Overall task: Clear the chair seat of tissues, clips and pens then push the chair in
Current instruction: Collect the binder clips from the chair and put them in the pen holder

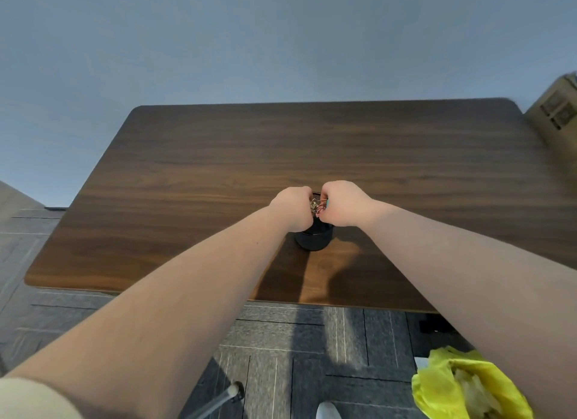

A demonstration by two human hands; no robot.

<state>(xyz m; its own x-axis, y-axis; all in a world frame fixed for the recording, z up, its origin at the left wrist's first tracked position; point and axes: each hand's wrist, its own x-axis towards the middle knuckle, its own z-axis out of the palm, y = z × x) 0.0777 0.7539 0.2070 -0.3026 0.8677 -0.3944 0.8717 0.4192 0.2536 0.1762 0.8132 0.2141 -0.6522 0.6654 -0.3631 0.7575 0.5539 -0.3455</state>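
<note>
Both my hands are stretched out over a black cup [313, 239] that stands on the dark wooden desk [218, 168]. My left hand [293, 207] and my right hand [345, 203] are closed side by side above the cup's mouth. Between them show several binder clips [319, 207], pink and teal with metal handles. Which hand grips which clip is partly hidden by the fingers. The chair seat is out of view; a metal chair leg [223, 398] shows at the bottom.
A bin lined with a yellow bag [437, 384] holding crumpled tissues sits on the grey carpet at the lower right. A cardboard box [559, 106] stands past the desk's right end. A blue-grey wall rises behind the desk.
</note>
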